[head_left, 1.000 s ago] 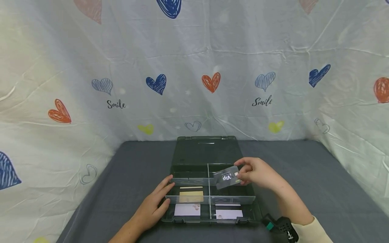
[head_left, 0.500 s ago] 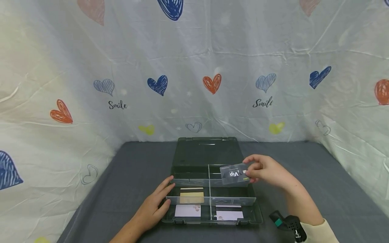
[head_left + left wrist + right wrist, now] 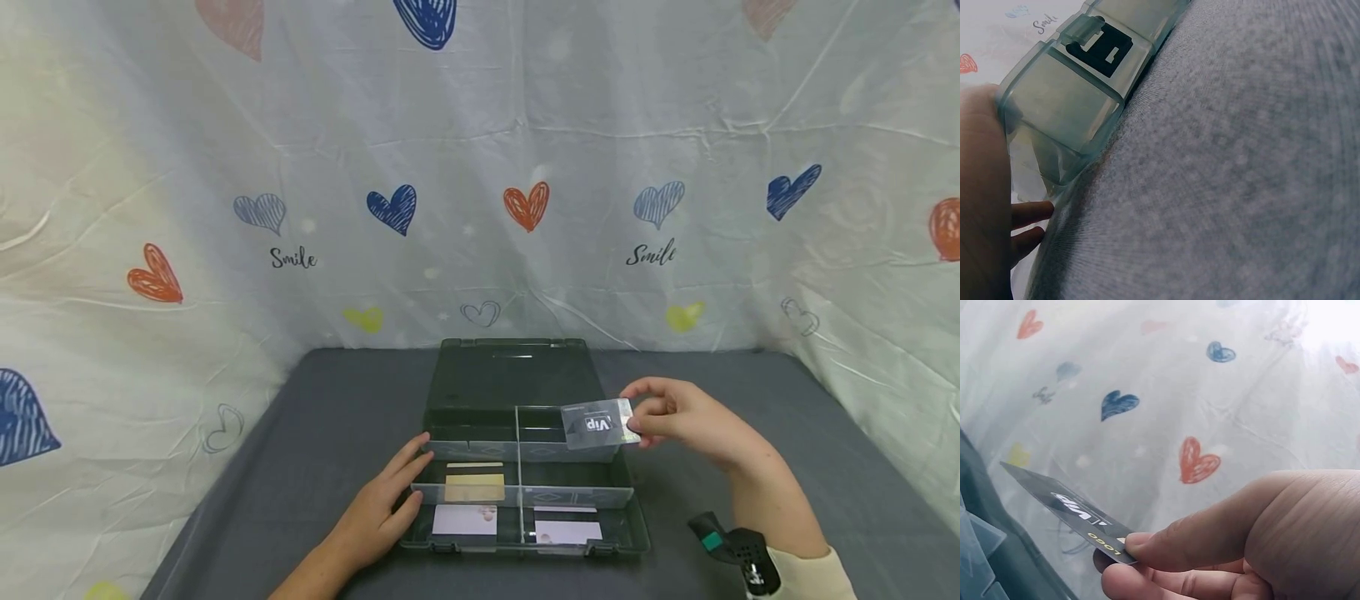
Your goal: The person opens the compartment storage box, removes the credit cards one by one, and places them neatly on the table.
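Observation:
My right hand (image 3: pixel 686 417) pinches a dark grey card (image 3: pixel 592 425) printed "Vip" by its right end, thumb against fingers. The card is held over the back right part of a dark translucent box (image 3: pixel 641 521). In the right wrist view, yellow "LOGO" lettering shows on the card (image 3: pixel 1075 509) near the thumb. My left hand (image 3: pixel 378 508) rests along the box's left side, fingers extended. Inside the box, a gold card (image 3: pixel 475 487) lies in the middle left compartment. A white card (image 3: pixel 465 520) is at front left, and another white card (image 3: pixel 567 532) is at front right.
The box's lid (image 3: pixel 517 371) lies folded back towards the curtain. Clear dividers (image 3: pixel 577 497) split the inside into several compartments. A grey cloth (image 3: pixel 315 433) covers the table, and a white curtain (image 3: pixel 450 150) with hearts hangs behind and at the sides.
My right hand has moved right and slightly back with the Vip card, from over the middle right compartment to over the back right one. The left hand stays at the box.

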`<state>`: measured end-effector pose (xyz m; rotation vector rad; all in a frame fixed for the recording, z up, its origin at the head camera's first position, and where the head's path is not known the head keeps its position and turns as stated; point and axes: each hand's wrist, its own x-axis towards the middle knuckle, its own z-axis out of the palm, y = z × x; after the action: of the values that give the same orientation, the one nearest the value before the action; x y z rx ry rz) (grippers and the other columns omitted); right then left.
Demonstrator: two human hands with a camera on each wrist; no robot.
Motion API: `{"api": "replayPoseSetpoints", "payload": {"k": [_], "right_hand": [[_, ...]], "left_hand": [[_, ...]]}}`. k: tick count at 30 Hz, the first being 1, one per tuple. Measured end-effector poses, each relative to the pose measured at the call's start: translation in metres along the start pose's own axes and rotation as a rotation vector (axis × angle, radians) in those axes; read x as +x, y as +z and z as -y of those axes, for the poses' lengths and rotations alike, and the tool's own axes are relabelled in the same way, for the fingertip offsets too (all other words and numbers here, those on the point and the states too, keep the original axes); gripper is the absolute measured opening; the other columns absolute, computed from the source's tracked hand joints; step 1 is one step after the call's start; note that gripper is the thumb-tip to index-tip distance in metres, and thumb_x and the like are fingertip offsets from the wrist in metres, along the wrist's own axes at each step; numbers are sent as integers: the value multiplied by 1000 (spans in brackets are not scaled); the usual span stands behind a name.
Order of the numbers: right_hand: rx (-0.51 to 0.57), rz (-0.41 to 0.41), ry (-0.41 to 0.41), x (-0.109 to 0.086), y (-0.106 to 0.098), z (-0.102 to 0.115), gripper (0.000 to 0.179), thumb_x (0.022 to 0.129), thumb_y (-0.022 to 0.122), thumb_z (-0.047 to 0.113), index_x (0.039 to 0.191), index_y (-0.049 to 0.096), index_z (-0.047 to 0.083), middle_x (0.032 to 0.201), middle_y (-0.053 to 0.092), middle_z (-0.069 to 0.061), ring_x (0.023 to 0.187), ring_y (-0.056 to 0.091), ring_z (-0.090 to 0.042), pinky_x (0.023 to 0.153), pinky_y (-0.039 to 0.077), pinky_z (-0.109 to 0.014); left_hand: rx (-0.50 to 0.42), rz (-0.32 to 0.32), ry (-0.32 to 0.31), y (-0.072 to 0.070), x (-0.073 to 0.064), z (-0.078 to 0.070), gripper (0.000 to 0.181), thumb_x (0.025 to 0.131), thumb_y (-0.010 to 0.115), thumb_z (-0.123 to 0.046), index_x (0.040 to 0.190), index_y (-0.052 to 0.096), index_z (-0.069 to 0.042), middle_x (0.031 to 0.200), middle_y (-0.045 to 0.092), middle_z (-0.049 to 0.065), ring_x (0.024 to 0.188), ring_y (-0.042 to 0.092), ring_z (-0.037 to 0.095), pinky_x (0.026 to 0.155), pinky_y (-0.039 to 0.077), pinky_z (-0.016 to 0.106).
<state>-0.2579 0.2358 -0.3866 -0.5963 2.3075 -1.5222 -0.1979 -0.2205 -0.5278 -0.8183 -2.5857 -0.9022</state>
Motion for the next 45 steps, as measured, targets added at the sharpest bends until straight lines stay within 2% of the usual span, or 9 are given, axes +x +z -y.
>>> {"api": "replayPoseSetpoints", "payload": {"k": [6,12,21,30,36,45], "right_hand": [[6,20,15,-7,-11,-2,50,99,69,13,134,44,-12,88,70,-16,77,68,-36,78,57,-39],[15,22,3,-11,-22,-6,50,100,67,12,133,41,-15,86,71,-14,77,69,-36,77,58,-41],[36,17,37,-19,-38,-18,48,100,66,11,131,40,-14,87,71,-14,76,69,-32,75,58,-43],[83,23,117,-21,-58,-43,54,101,64,10,138,33,-16,88,70,-9,76,69,-27,76,59,-44],[113,65,184,-21,-70,-64,53,103,61,11,138,31,-15,85,68,-4,78,67,-20,78,58,-44],[144,64,275,-19,-75,-95,49,102,62,10,135,34,-14,84,67,-4,75,66,-17,74,59,-39]], "left_hand": [[2,-3,-1,1,0,1,48,106,56,-18,153,49,-8,166,32,7,146,40,22,99,51,51],[-5,-7,4,1,-1,1,47,107,55,-20,152,50,-7,165,33,8,146,41,23,99,50,52],[-6,-3,1,1,0,3,47,107,54,-22,152,50,-9,166,32,7,145,41,23,99,50,53],[-4,-10,6,1,0,2,46,107,54,-21,151,52,-7,165,33,8,146,41,23,99,50,54],[-5,-6,1,1,0,2,46,106,55,-19,151,52,-8,165,33,8,146,39,23,99,50,54],[-19,3,-16,1,0,1,45,106,56,-19,150,53,-8,166,32,7,147,39,21,99,50,53]]}}
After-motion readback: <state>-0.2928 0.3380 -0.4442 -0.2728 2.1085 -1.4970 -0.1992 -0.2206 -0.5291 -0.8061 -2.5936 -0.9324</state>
